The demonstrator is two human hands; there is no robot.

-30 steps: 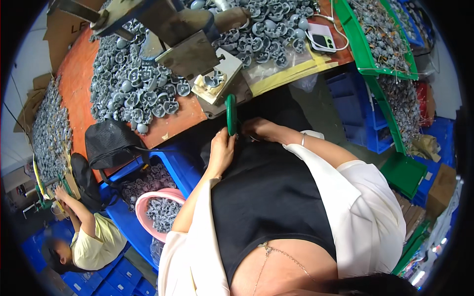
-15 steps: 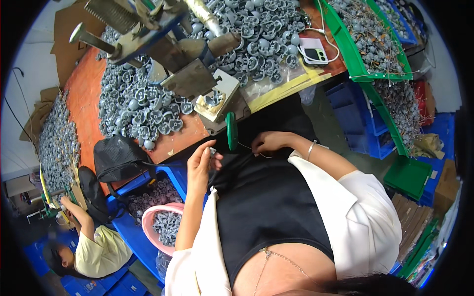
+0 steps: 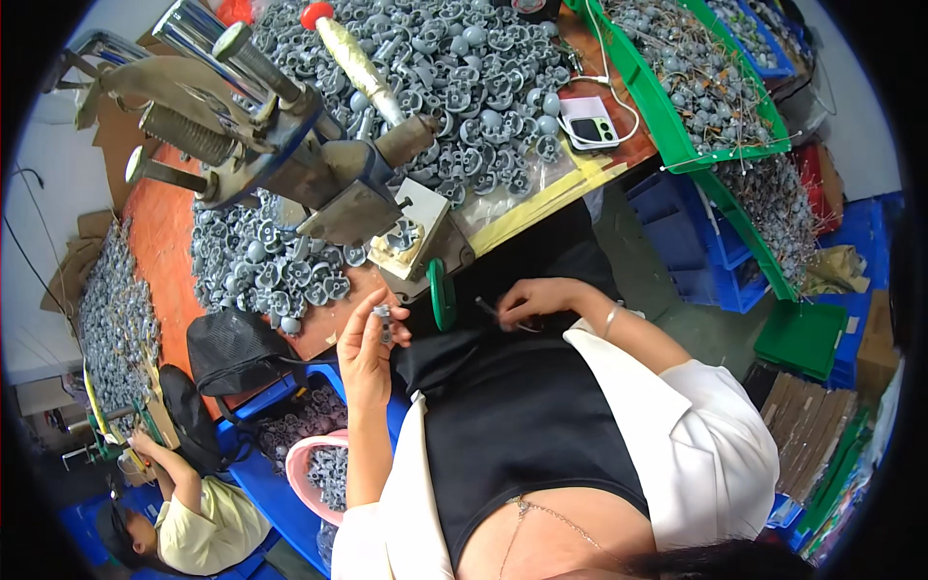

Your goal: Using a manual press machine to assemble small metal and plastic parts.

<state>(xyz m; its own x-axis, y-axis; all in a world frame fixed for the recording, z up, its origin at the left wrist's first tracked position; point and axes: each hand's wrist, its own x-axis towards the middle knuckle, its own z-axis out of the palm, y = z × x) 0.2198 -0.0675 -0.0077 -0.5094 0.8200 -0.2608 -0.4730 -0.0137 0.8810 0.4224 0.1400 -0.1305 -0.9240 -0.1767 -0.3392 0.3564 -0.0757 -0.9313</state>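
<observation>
My left hand is raised near the table's front edge, its fingers closed around a small grey plastic part. Over my lap, my right hand pinches a thin pale wire; a short grey end sticks out past the fingertips. Between the hands, a green loop handle hangs at the table edge. Just beyond it, a grey half-shell sits in the pale block fixture of a bench press. Neither hand touches the press.
Heaps of grey shells cover the table. A phone with a white cable lies at the right, near green trays of wired parts. A black bag and pink basket are at the left, where another person works.
The view has shifted, so the press shows more fully. My left hand has turned, bringing its grey part more into sight. The wire's grey end now shows at my right fingertips.
</observation>
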